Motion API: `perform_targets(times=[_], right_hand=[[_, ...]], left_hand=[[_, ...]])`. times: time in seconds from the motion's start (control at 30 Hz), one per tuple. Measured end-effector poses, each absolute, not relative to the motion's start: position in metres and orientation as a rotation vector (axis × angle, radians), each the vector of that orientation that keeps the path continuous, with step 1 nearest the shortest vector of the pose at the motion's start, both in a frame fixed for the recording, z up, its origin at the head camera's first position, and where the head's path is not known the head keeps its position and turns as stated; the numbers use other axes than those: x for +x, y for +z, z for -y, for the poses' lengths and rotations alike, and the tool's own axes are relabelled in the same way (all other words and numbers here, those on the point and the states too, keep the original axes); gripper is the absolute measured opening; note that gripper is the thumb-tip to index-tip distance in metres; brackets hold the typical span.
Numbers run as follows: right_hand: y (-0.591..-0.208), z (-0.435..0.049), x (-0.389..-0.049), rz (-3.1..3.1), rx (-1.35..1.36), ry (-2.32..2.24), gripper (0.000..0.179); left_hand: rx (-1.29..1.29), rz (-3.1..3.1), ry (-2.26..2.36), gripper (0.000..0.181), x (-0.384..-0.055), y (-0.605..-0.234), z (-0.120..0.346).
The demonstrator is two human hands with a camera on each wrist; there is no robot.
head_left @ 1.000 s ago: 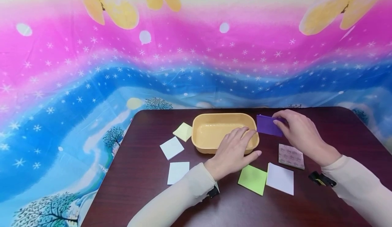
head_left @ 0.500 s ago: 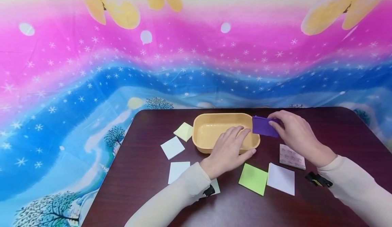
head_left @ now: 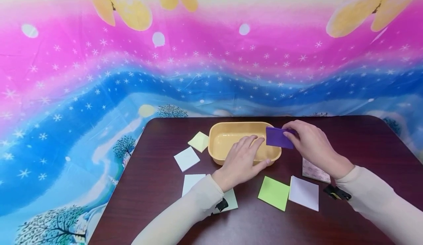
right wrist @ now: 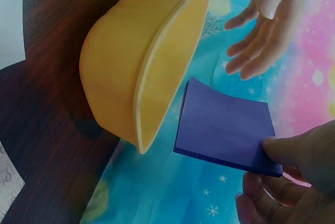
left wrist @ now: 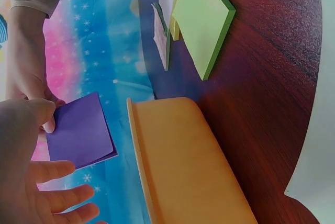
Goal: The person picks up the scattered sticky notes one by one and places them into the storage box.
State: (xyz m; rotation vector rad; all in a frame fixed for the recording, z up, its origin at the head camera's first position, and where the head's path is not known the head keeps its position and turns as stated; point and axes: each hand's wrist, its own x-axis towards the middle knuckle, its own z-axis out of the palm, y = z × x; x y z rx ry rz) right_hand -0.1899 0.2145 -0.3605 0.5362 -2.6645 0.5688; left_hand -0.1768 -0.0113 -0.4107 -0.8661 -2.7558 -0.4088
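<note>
My right hand (head_left: 310, 140) pinches a purple sticky-note pad (head_left: 277, 137) between thumb and fingers at its right edge. In the head view the pad overlaps the right end of a yellow plastic bin (head_left: 228, 157); the right wrist view puts the pad (right wrist: 225, 127) above the rim. My left hand (head_left: 239, 160) hovers over the bin's front right part, fingers spread and holding nothing. From the left wrist camera, the left fingers (left wrist: 65, 200) appear just beside the purple pad (left wrist: 81, 130). The inside of the bin shows only its bare floor where my hand does not cover it.
Left of the bin lie a pale yellow pad (head_left: 198, 141) and white pads (head_left: 187, 159), one partly under my left sleeve. A pale green pad (head_left: 231, 201) peeks out there. In front are a bright green pad (head_left: 273, 193), a lilac pad (head_left: 304, 193) and a patterned pad (head_left: 314, 171).
My right hand has moved left with the purple pad, from beside the bin to over its right end. My left hand has drawn a little left and toward me.
</note>
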Motion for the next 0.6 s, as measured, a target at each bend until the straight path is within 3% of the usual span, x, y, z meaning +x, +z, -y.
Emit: perform_targets(times=[0.6], right_hand=[[-0.37, -0.203, -0.2, 2.718, 0.555, 0.653, 0.015]], left_hand=[[-0.825, 2.78, -0.402, 0.062, -0.182, -0.415, 0.021]])
